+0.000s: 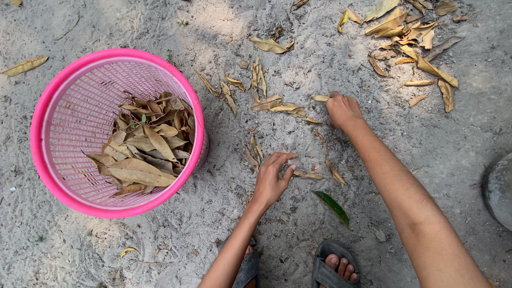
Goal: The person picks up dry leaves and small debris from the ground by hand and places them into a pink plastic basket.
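Note:
A pink mesh basket (49, 101) stands on sandy ground at the left, partly filled with dry brown leaves (144, 146). My left hand (272, 176) rests low over the sand right of the basket, fingers curled toward small dry leaves (255, 152) and touching one leaf (306, 174). My right hand (343, 110) reaches farther out, fingers closed around a dry leaf (320, 98) at the end of a scattered row of leaves (277, 105).
A pile of dry leaves (408, 37) lies at the top right. One green leaf (333, 206) lies near my sandalled feet (333, 266). A grey rounded stone-like object (498, 189) sits at the right edge. One leaf (24, 65) lies at the far left.

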